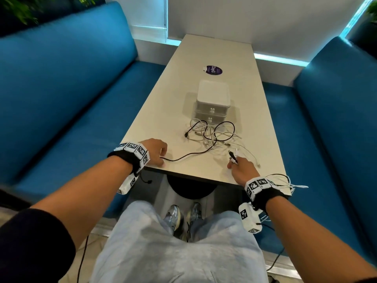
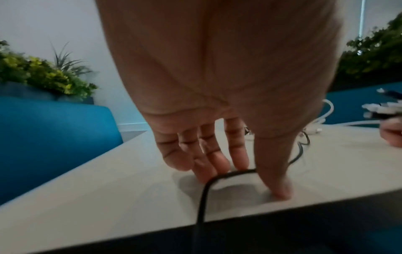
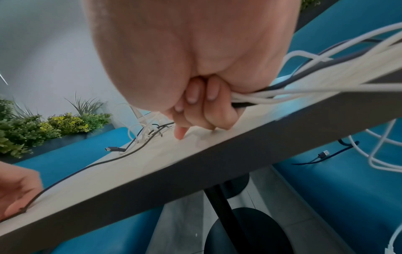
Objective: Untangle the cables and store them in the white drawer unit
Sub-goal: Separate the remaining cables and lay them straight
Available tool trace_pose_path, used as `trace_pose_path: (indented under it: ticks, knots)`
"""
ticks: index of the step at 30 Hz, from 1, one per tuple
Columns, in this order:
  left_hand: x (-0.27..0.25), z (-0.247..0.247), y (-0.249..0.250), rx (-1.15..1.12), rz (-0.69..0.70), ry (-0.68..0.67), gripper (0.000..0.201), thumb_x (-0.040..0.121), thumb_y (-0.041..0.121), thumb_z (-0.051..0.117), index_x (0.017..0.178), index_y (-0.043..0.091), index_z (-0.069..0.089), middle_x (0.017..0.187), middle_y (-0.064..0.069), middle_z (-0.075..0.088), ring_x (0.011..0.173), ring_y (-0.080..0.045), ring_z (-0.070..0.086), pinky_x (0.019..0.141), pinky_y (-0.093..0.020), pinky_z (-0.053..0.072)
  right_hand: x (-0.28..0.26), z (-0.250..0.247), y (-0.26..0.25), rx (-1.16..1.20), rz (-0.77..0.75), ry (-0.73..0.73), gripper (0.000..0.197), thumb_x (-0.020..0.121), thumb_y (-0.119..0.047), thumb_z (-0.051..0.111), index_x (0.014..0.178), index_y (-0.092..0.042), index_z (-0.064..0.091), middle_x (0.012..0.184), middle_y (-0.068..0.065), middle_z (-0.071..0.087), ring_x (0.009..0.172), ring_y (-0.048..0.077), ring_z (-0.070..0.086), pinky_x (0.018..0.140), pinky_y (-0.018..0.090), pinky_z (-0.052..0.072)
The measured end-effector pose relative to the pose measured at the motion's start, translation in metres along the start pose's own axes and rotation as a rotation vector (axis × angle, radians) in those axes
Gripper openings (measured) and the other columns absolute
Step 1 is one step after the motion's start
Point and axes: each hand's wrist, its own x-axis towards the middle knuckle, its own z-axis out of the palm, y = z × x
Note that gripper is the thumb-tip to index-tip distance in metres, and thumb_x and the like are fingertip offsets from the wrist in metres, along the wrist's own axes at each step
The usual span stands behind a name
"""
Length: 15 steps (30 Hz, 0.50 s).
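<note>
Table (image 1: pixel 155 111): long, pale, running away from the person between two blue benches (image 1: pixel 61 94).

Drawer unit (image 1: pixel 213 99): white, two stacked drawers, both closed, standing mid-table, knobs facing the near end. A purple round sticker (image 1: pixel 213 70) is lying on the table just beyond it.

Cable tangle (image 1: pixel 212 133): white and black cables, looping over one another just in front of the drawer unit, touching or nearly touching its lower front.

Black cable (image 1: pixel 189 155): one strand is trailing out of the tangle toward the near left, running under the left hand and dropping over the near table edge, as the left wrist view shows (image 2: pixel 204 194).

Left hand (image 1: pixel 156 152): resting at the near left corner, fingers (image 2: pixel 239 154) loosely extended downward, fingertips and thumb touching the tabletop. The black cable is passing between thumb and fingers; whether it is being pinched or merely pressed cannot be told.

Right hand (image 1: pixel 242 170): at the near right edge, fingers (image 3: pixel 208 111) curled tight around a bundle (image 3: pixel 282 92) of white and dark cables, little finger pointing down to the table. Plug ends (image 1: pixel 234 155) are sticking up out of the fist toward the tangle; the rest of the bundle is trailing back past the wrist and hanging off the table's right side in loops.

Wrists: each is wearing a black band with white marker blocks (image 1: pixel 134 150).

Plants (image 3: pixel 43 127): green, standing behind the left bench.
</note>
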Motion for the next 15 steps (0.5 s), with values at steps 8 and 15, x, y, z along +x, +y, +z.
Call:
trace_pose_path:
  ticks: [8, 15]
  knots:
    - [0.007, 0.003, 0.041, -0.331, 0.067, 0.038, 0.008, 0.087, 0.014, 0.056, 0.091, 0.018, 0.061, 0.067, 0.005, 0.069, 0.063, -0.014, 0.068, 0.064, -0.03, 0.055, -0.005, 0.0, 0.001, -0.021, -0.009, -0.009, 0.027, 0.098, -0.024, 0.044, 0.106, -0.011, 0.067, 0.113, 0.016, 0.065, 0.099, 0.034, 0.06, 0.082, 0.034, 0.047]
    - [0.021, 0.015, 0.046, -0.11, 0.105, 0.048, 0.03, 0.081, 0.03, 0.072, 0.101, 0.02, 0.053, 0.099, 0.001, 0.054, 0.09, -0.021, 0.052, 0.077, -0.029, 0.042, -0.008, 0.0, 0.003, -0.021, -0.02, -0.023, 0.027, 0.099, -0.024, 0.043, 0.104, -0.013, 0.067, 0.112, 0.015, 0.065, 0.102, 0.034, 0.06, 0.085, 0.035, 0.046]
